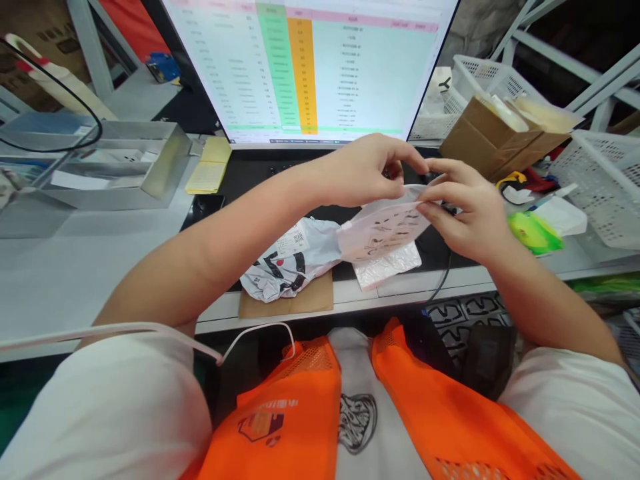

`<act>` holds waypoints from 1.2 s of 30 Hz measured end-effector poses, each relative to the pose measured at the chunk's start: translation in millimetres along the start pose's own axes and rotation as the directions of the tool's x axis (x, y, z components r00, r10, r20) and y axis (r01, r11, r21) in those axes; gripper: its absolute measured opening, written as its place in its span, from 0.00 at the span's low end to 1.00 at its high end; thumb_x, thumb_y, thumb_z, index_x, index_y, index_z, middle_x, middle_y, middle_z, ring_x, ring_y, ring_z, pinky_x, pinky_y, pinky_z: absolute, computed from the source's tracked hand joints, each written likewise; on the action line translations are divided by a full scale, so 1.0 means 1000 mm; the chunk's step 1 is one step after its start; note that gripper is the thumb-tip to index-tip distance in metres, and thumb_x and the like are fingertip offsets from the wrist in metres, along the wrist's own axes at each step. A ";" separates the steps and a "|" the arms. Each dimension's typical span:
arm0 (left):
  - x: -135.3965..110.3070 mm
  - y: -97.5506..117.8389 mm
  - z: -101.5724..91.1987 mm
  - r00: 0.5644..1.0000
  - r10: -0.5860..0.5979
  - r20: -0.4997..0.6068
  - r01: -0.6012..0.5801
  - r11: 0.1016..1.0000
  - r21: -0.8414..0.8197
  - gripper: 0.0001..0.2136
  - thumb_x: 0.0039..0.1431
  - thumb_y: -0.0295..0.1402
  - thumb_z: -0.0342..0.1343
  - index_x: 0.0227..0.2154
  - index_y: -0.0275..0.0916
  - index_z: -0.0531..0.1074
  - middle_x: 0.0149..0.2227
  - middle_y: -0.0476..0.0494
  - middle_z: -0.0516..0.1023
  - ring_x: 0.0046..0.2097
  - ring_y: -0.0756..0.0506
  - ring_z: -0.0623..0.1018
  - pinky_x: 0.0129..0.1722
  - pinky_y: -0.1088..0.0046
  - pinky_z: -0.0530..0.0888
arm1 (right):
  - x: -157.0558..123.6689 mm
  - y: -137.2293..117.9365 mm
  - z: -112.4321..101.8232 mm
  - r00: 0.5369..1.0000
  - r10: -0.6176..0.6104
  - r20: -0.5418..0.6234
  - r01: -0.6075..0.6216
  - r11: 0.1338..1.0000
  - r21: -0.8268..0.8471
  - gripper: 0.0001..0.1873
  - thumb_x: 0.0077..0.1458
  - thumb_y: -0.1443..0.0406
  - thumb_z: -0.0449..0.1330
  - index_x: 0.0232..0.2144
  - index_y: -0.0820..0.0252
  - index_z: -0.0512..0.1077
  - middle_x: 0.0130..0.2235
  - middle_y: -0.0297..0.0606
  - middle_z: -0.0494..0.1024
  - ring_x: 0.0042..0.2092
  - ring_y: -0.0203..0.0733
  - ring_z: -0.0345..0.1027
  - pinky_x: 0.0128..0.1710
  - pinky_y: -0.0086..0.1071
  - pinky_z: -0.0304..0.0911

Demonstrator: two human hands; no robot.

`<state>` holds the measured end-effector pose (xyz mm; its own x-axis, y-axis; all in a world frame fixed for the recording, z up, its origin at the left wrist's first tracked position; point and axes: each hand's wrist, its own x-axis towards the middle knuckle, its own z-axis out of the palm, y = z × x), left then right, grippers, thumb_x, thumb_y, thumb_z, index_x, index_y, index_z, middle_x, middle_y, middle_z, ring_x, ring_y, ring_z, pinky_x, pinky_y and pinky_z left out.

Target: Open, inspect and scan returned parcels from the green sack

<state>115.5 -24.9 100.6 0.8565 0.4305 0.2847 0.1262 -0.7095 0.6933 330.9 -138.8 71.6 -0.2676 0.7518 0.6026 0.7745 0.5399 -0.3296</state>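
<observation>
head view: the left hand (367,170) and the right hand (467,210) meet above the middle of the grey desk (75,267), in front of the lower edge of a wide flat monitor (310,67) showing a spreadsheet with green and orange columns. both hands grip the upper edge of a pale pink plastic mailer bag (383,233) printed with dark marks; the left fingers are curled and closed, pinching that edge against the thumb, while the right thumb and forefinger nip the same edge just beside them, the remaining right fingers lying half bent beneath the bag. the bag slopes down towards the front edge of the desk, where its lower, bubble-textured end lies; whether that end rests on the desk cannot be told. touching the bag's left side lies a crumpled white plastic parcel with black print and a label (290,260), set on a flat brown cardboard sheet (295,300) at the front edge. a yellow notepad (210,170) and a shiny metal tray (150,167) lie towards the left rear corner. a brown cardboard box (495,140), white perforated plastic baskets (600,187) and a bright green wrapped item (533,230) crowd the right edge. an orange mesh vest (295,413) fills the foreground below the desk.
</observation>
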 end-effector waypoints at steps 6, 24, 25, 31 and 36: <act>-0.038 -0.017 0.010 0.996 -0.040 -0.073 0.029 0.988 -0.152 0.23 0.63 0.54 0.58 0.48 0.40 0.80 0.40 0.42 0.83 0.42 0.44 0.81 0.41 0.69 0.77 | -0.002 0.006 -0.005 0.983 0.150 -0.109 -0.155 0.987 -0.041 0.11 0.66 0.54 0.60 0.42 0.48 0.80 0.46 0.36 0.84 0.49 0.53 0.78 0.51 0.50 0.75; -0.017 -0.044 0.046 0.928 -0.071 -0.365 0.063 0.997 -0.034 0.18 0.62 0.50 0.61 0.34 0.38 0.78 0.32 0.44 0.81 0.36 0.46 0.78 0.36 0.70 0.72 | 0.026 -0.002 0.010 0.967 0.115 0.226 -0.103 0.993 -0.066 0.18 0.64 0.54 0.62 0.52 0.53 0.77 0.45 0.38 0.83 0.50 0.53 0.77 0.51 0.45 0.70; -0.019 -0.045 0.045 0.938 -0.077 -0.338 0.061 0.996 -0.060 0.18 0.63 0.50 0.60 0.36 0.37 0.79 0.32 0.43 0.81 0.36 0.46 0.78 0.36 0.70 0.73 | 0.029 -0.002 0.013 0.967 0.118 0.226 -0.104 0.992 -0.072 0.16 0.65 0.55 0.60 0.51 0.53 0.78 0.41 0.37 0.84 0.47 0.52 0.77 0.49 0.44 0.70; -0.037 -0.045 0.042 0.927 -0.072 -0.367 0.122 0.986 0.115 0.17 0.67 0.47 0.55 0.35 0.38 0.79 0.33 0.43 0.81 0.38 0.44 0.79 0.40 0.68 0.74 | 0.034 0.000 0.029 0.969 0.076 0.234 -0.047 0.991 -0.125 0.14 0.66 0.53 0.59 0.43 0.54 0.79 0.34 0.36 0.82 0.39 0.49 0.77 0.43 0.41 0.68; -0.040 -0.039 0.050 0.924 0.034 -0.380 0.083 0.954 0.287 0.18 0.70 0.47 0.50 0.34 0.39 0.75 0.36 0.41 0.80 0.42 0.42 0.78 0.44 0.65 0.73 | 0.034 -0.001 0.036 0.972 0.051 0.231 -0.025 0.993 -0.115 0.16 0.67 0.51 0.57 0.42 0.53 0.78 0.38 0.39 0.83 0.44 0.54 0.76 0.46 0.44 0.68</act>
<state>101.4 -42.7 28.8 0.6056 0.5856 0.5388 0.3348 -0.8017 0.4951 300.8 -100.2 66.3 -0.3528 0.8454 0.4011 0.8415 0.4741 -0.2591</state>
